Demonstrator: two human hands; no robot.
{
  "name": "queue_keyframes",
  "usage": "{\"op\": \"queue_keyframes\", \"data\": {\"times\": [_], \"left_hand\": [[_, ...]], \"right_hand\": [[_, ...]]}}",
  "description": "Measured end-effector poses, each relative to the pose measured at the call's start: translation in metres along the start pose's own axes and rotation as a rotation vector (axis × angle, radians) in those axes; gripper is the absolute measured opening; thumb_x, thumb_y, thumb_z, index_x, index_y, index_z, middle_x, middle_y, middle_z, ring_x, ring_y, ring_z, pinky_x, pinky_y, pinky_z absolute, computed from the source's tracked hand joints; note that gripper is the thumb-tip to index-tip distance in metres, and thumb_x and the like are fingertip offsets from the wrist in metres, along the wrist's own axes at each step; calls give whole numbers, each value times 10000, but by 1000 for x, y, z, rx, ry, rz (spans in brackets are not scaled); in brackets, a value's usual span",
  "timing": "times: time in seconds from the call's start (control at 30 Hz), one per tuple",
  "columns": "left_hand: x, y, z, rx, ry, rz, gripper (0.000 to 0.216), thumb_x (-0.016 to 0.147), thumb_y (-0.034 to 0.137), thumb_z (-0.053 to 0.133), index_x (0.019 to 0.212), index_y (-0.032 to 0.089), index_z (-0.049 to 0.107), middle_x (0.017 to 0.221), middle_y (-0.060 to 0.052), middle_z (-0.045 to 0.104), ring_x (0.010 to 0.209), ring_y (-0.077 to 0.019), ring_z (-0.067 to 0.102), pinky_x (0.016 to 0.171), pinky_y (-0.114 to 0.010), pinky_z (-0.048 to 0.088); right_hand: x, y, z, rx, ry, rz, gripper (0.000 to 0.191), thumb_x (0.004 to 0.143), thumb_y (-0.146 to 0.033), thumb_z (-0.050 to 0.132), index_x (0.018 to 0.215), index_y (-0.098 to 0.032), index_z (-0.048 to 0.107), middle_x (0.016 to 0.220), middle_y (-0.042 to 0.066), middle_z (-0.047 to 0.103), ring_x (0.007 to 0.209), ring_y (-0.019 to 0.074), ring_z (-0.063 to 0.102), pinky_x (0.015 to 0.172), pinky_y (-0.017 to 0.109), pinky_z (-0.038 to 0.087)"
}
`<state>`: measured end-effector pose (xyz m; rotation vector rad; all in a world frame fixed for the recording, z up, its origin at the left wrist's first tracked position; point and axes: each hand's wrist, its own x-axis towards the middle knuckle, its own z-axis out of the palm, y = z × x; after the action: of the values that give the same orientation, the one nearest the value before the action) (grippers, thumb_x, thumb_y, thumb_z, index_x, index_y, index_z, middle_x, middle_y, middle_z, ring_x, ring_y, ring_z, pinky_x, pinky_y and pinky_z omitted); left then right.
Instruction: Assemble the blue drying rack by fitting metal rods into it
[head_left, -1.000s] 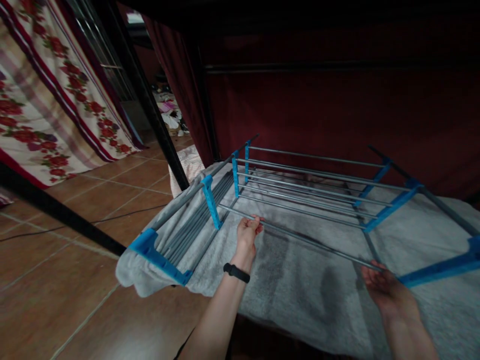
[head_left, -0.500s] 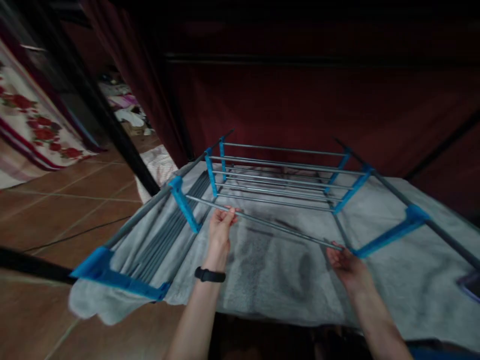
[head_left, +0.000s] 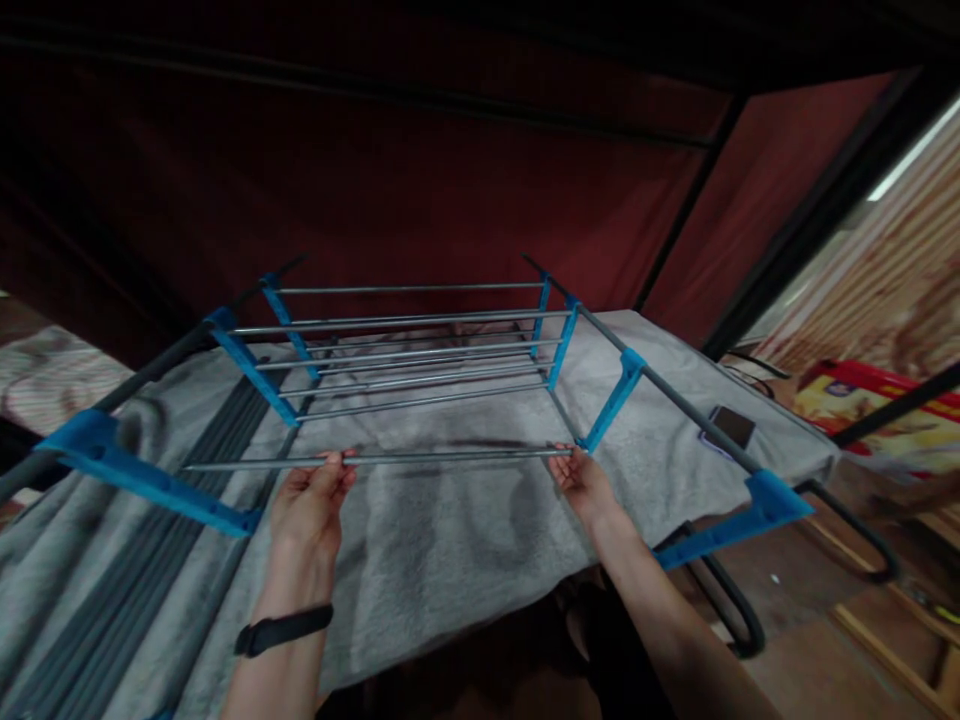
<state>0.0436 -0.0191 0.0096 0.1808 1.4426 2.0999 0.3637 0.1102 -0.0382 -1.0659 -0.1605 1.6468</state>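
support: grey blanket (head_left: 450, 540) | on it: drying rack (head_left: 611, 402); phone (head_left: 729, 427)

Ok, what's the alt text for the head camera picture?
A left hand and a right hand hold a thin grey metal rod level above a grey towel. Behind it is a drying rack with blue brackets; a phone lies on the towel's right.

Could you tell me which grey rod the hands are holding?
The nearest rod, gripped by left hand and right hand; other rods sit between blue brackets.
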Motion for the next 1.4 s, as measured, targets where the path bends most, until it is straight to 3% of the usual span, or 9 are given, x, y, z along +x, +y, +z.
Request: {"op": "queue_keyframes", "data": {"times": [0.2,0.47,0.87,1.1,1.4], "left_hand": [[-5,-2,4,15,17,-72,247,662,63,773,618,137,541,637,17,655,652,-117,681,573,-176,552],[-9,-5,0,-8,75,-153,270,741,-81,596,602,140,529,597,7,655,584,-124,674,536,-207,581],[-19,-20,1,-12,43,-223,267,790,-87,554,623,120,526,645,-20,676,628,-146,698,563,-240,611],[-25,-17,-13,29,88,-349,220,854,-60,498,740,97,603,689,-36,682,578,-110,666,544,-207,596],[-21,-16,-27,67,94,-370,273,877,-64,452,723,106,601,684,-21,673,575,-98,652,538,-188,587]], "right_hand": [[6,-2,-4,1,21,-16,174,957,-109,434,838,-177,542,700,-20,670,628,74,646,676,206,577],[16,2,-9,-16,47,-12,193,920,-90,457,781,-194,542,695,-14,674,579,81,623,624,203,565],[15,-11,-26,-48,80,-52,188,922,-100,448,818,-201,568,699,-34,672,584,70,622,654,196,563],[14,-5,-24,-70,50,-24,203,936,-118,441,804,-197,572,700,-11,675,626,86,647,659,209,564],[20,3,-14,-86,12,1,191,910,-93,483,767,-198,552,722,5,688,620,92,647,641,200,557]]}}
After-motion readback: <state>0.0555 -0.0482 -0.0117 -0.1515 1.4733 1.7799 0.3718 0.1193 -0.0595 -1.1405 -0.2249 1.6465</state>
